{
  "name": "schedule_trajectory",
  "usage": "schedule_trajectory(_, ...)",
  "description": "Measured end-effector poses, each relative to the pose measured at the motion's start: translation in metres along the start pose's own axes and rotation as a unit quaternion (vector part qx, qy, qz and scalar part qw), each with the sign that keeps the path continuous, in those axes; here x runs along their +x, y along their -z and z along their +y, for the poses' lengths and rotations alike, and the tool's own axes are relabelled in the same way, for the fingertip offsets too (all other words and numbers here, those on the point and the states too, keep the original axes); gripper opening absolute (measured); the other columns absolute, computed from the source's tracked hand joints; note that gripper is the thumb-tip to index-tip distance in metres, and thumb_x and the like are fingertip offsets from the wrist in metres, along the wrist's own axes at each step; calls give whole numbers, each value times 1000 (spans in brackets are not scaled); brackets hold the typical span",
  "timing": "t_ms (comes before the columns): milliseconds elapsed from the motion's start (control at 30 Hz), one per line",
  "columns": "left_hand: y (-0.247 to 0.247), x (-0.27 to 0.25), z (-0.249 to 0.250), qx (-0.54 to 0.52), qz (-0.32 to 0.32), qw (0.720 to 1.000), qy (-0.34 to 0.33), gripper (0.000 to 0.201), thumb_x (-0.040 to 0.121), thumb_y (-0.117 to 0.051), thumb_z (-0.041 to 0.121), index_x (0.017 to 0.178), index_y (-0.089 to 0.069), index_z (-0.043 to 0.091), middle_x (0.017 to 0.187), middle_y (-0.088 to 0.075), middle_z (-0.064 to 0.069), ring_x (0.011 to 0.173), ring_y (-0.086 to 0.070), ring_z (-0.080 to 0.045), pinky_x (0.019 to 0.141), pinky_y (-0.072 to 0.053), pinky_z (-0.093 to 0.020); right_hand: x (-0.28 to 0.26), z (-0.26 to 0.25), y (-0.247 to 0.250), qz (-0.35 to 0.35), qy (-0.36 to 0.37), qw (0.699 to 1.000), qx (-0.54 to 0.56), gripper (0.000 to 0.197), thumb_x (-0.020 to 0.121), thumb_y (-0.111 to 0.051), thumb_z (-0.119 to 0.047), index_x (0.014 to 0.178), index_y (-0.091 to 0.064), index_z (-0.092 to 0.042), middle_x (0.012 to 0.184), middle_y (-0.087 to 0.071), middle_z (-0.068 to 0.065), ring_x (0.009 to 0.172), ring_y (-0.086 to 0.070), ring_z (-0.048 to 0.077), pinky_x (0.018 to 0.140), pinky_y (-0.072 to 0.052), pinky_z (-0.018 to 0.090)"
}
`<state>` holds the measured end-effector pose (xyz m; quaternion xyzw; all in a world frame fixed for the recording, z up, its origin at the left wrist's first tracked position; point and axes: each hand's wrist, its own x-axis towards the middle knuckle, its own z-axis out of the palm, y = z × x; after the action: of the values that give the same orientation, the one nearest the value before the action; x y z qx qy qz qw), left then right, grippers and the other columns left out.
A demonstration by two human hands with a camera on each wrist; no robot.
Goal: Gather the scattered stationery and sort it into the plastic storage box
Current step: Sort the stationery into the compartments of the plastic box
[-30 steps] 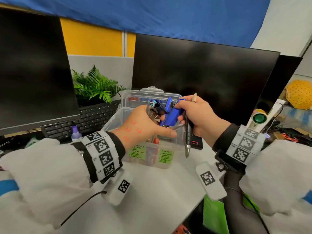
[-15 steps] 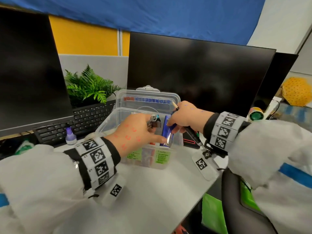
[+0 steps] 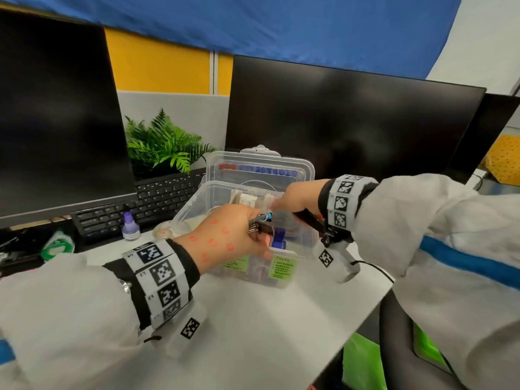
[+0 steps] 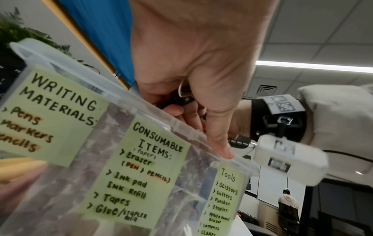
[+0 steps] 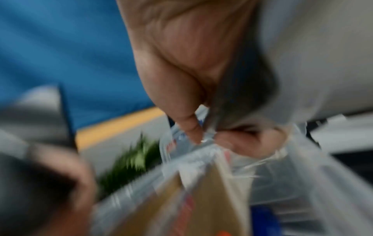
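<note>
Head cam above, looking down, wrist cams close, low, all share storage box (image 3: 305, 175)

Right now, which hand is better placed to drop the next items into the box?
Left. The left hand grips clips directly over the storage box; the right hand, at its far side, is occupied holding a dark pen.

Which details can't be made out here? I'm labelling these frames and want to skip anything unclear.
- Head view: left hand covers most of the metal items it holds.
- Right wrist view: motion blur; what the right hand grips is unreadable.
- Left wrist view: the storage box walls are cloudy; contents unclear, and the Tools label is cut off below.
</note>
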<state>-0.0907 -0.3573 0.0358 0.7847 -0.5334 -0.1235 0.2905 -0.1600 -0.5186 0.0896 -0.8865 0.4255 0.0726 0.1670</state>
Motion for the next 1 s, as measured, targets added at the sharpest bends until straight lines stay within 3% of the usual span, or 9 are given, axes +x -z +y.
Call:
schedule_trajectory(100,2,1,-3,-37,-6,999,6,28,64,-92,41,81,-74,29,77,-75,20,74,-70,3,79,-59,-33,9,6,15,-29,-74,953,293,19,97,-53,-25,101,-51,-7,86,-51,12,78,-53,27,78,-51,40)
schedule_trajectory(200,2,1,-4,-44,1,999,8,28,62,-93,41,74,-71,28,71,-73,20,66,-66,6,70,-56,-26,13,19,27,-17,-79,908,411,5,91,-54,-10,94,-50,-7,99,-51,16,89,-55,30,88,-53,47)
schedule_trajectory(300,1,0,-3,-52,2,999,6,27,63,-93,39,72,-70,29,69,-72,20,65,-66,5,69,-54,-24,18,30,18,39,2,940,340,10,96,-52,-7,105,-55,-7,121,-55,17,100,-58,28,82,-57,39)
schedule_trajectory(400,0,0,-3,-58,5,998,7,26,63,-93,36,70,-69,29,68,-71,19,66,-66,3,71,-55,-27,18,32,-5,122,38,979,158,46,97,-54,-14,137,-37,0,127,-55,20,105,-61,34,76,-53,36)
schedule_trajectory(567,0,0,-2,-61,4,998,8,27,64,-93,35,67,-67,29,62,-68,22,59,-62,8,66,-49,-23,18,25,-29,158,55,986,6,36,95,-61,-17,125,-44,-7,100,-58,8,86,-62,27,65,-54,34)
schedule_trajectory(667,0,-1,-2,-63,6,998,7,28,65,-93,34,65,-66,29,60,-66,23,56,-59,11,64,-46,-22,14,23,-28,128,93,982,-102,28,99,-54,-17,123,-57,-4,112,-63,12,99,-66,28,83,-57,34)
schedule_trajectory(700,-1,-1,-2,-65,8,998,7,28,65,-93,33,65,-66,29,60,-67,23,56,-59,11,64,-46,-22,14,22,-28,143,91,975,-142,26,98,-56,-17,121,-59,-7,111,-64,10,95,-65,25,80,-55,32)
schedule_trajectory(833,-1,-1,-2,-67,10,998,4,28,65,-93,36,67,-66,30,63,-68,21,60,-62,8,66,-48,-22,23,25,-22,182,59,976,-107,29,94,-61,-14,122,-55,-7,111,-65,10,92,-64,24,75,-52,32)
schedule_trajectory(1000,0,0,-4,-71,12,997,7,30,64,-94,37,69,-66,29,61,-67,22,59,-61,7,65,-48,-22,26,32,-22,183,63,981,15,48,85,-76,-17,118,-42,-9,91,-58,5,76,-68,23,61,-57,30)
